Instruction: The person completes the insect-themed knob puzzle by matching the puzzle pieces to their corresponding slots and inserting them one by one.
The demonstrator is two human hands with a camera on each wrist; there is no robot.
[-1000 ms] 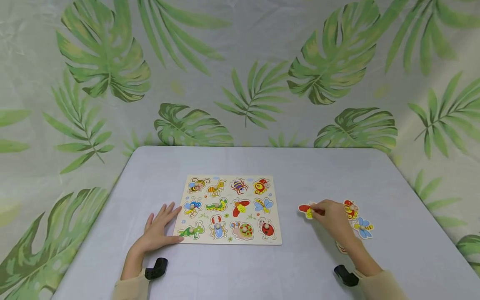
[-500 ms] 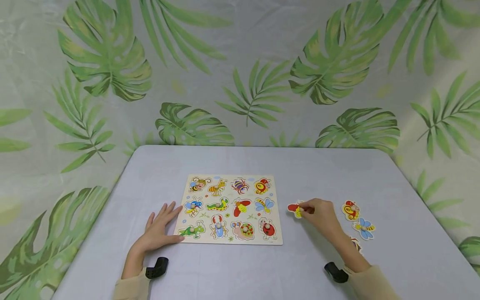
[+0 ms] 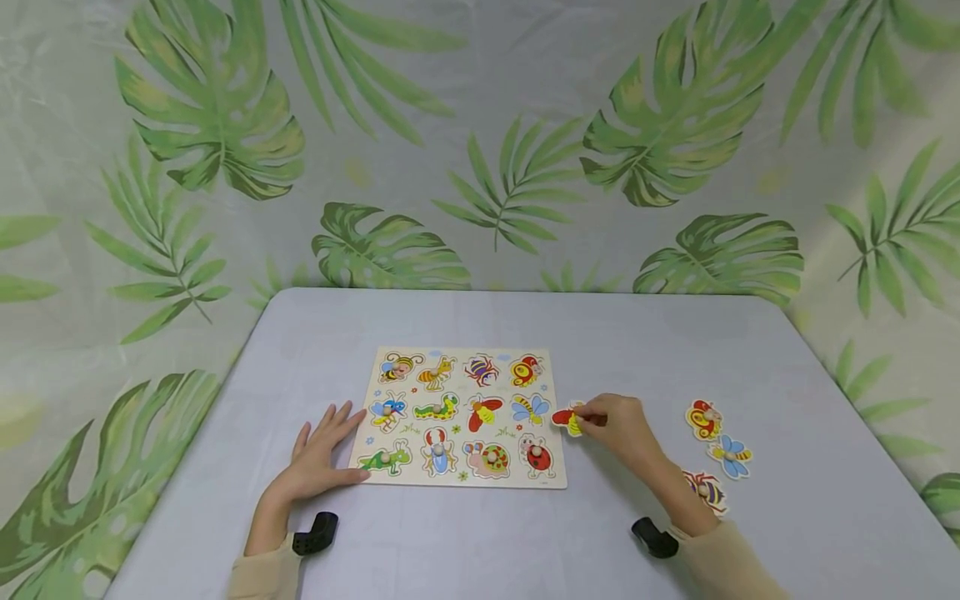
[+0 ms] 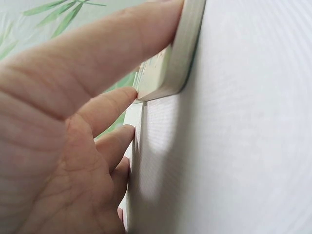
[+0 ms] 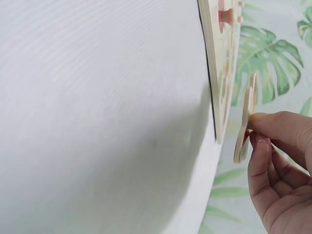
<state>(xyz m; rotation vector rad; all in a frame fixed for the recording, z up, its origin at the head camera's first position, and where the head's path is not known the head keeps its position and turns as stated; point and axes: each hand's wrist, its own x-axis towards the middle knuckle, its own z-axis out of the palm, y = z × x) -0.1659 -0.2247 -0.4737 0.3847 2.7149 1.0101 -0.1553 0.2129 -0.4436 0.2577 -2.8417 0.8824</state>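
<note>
Head view: right hand (image 3: 618,427) has a narrow pinch on the red-and-yellow insect piece (image 3: 566,418), level with the middle row at the board's right edge. Fingers cover the piece's right side; any knob under them can't be made out. From head alone, piece and board (image 3: 459,388) seem to overlap. Right wrist view shows the piece edge-on, off the table and apart from the board, so its printed face is mostly lost there.

Left hand (image 3: 322,454) is wide, fingers spread, thumb on the board's near-left corner, fingertips at the left edge. Left wrist view: thumb over the board's rim, tip cut off at the frame top; little finger mostly hidden. Can't tell how hard it presses.

Board lies flat, prints in three rows of four. Knobs show on several, e.g. caterpillar (image 3: 435,409) and ladybug (image 3: 535,457); upper-row ones are too small to be sure of.

Right of the right hand: red butterfly piece (image 3: 704,420), blue-winged bee piece (image 3: 730,457), spider piece (image 3: 708,493). Right forearm hides the spider's left part.

Both sleeves (image 3: 264,577) run out at the bottom. White tablecloth (image 3: 480,542), leaf-print backdrop (image 3: 390,175) behind.
</note>
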